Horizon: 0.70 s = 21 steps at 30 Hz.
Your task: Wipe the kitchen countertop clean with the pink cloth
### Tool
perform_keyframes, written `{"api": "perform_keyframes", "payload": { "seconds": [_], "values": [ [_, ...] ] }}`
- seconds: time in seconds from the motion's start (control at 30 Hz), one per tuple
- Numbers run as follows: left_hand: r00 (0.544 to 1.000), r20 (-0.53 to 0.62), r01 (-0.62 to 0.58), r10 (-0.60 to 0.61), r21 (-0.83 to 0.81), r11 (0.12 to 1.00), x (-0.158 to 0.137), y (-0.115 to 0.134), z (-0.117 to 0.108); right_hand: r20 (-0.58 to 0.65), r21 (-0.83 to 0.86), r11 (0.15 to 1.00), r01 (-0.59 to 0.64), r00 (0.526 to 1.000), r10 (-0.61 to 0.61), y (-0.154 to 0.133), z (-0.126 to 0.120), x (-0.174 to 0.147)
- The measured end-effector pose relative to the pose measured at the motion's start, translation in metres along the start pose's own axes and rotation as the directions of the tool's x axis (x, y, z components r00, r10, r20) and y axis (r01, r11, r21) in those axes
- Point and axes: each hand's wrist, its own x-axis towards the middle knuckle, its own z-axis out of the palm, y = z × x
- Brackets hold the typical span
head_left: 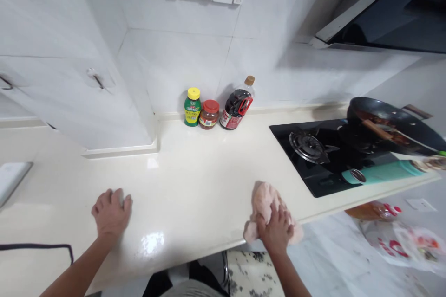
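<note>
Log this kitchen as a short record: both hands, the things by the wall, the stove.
Left hand: resting on the countertop
Right hand: on a pink cloth, near the front edge
By the wall, left to right: green bottle, red-lidded jar, dark bottle
Stove: black top, wok at right, burner showing at left

Under the right hand I see a crumpled cloth, matt and soft-looking. The countertop beneath the left hand is smooth and glossy enough to throw back the light. To the right hand's right, the hob shines like black glass around a metal burner. Beyond both hands stands a shiny, plastic-looking bottle before a smooth, faintly glossy wall.
</note>
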Motion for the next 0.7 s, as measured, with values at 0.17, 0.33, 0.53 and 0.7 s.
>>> {"api": "perform_keyframes", "payload": {
  "seconds": [0.17,0.33,0.53,0.7],
  "values": [
    [0.999,-0.013,-0.038,0.038,-0.045,0.998,-0.001,-0.004,0.004,0.022,0.038,0.975,0.217,0.976,-0.218,-0.075,0.001,-0.088],
    [0.988,-0.106,-0.134,0.113,-0.215,0.967,-0.006,-0.01,0.01,0.103,0.133,0.903,0.408,0.901,-0.422,-0.156,-0.003,-0.16],
    [0.969,-0.175,-0.223,0.172,-0.338,0.915,-0.017,-0.027,0.014,0.232,0.381,0.749,0.542,0.728,-0.645,-0.217,0.004,-0.208],
    [0.945,-0.215,-0.32,0.248,-0.43,0.844,-0.042,-0.064,0.009,0.104,0.722,0.583,0.374,0.774,-0.625,-0.241,0.01,-0.206]
  ]
}}
